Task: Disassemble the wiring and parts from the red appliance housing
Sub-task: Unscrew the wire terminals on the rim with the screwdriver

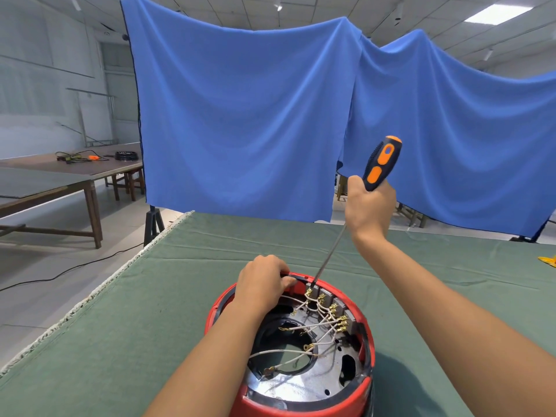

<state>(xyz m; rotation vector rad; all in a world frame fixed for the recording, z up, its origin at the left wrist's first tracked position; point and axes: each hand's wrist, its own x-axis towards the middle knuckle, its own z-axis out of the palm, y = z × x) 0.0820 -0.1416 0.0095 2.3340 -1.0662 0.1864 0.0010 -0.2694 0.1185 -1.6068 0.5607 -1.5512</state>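
The round red appliance housing (pixel 368 350) stands upside down on the green cloth at the bottom centre, its metal base plate (pixel 313 383) exposed. Several white wires (pixel 313 326) with brass terminals run across the plate to a row of connectors (pixel 334 310) along the far inner rim. My left hand (pixel 264 281) grips the housing's far left rim. My right hand (pixel 368 206) holds a black and orange screwdriver (pixel 382 162) by the lower handle. Its long shaft slants down, and the tip sits at the leftmost connector (pixel 310 291).
The green cloth-covered table (pixel 180 296) ends at a frayed left edge. A yellow object (pixel 549 260) lies at the far right edge. A blue curtain (pixel 240 115) hangs behind. Wooden tables (pixel 69 176) with cables stand at the left, and a cable runs across the floor.
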